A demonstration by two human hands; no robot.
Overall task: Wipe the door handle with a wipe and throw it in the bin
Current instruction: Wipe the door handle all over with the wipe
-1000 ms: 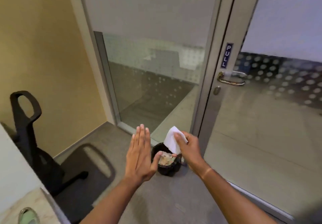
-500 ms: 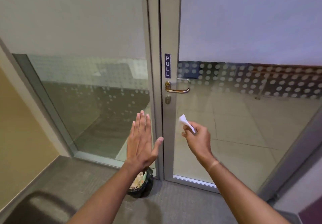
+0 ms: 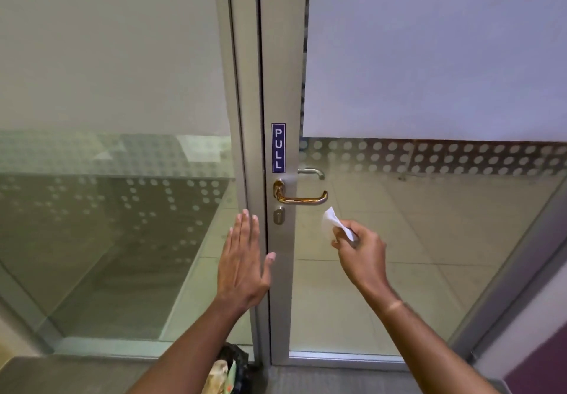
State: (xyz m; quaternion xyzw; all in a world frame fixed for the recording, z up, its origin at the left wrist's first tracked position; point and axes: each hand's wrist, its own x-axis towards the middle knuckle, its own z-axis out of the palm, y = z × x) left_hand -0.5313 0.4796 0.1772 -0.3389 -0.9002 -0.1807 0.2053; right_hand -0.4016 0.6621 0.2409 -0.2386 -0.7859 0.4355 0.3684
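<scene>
Glass-walled office front, frosted upper panes w/ dotted bands at mid height, grey floor at the bottom edge. Fixed glass panel [image 3: 107, 225] fills the left; glass door [image 3: 414, 255] w/ aluminium frame fills the right, tiled floor visible through it. Purple wall section [image 3: 540, 360] at lower right corner.

Two bare forearms reach up from the bottom of view. Left hand [image 3: 242, 264] is flat and spread, fingers straight up, holding nothing, over the frame post just left of the door edge; whether the palm touches the frame I can't tell from this angle. Right hand [image 3: 362, 252] is clenched around a white wipe [image 3: 333, 221], crumpled end sticking up past the knuckles, just below and right of the lever tip, not touching it.

Bin [image 3: 233, 369], black liner w/ scraps inside, sits on the floor at the door foot, partly behind the left forearm.

Brass door handle [image 3: 299, 195], lever horizontal. Blue PULL sticker [image 3: 278, 147] above it. Lock cylinder [image 3: 279, 215] below.
</scene>
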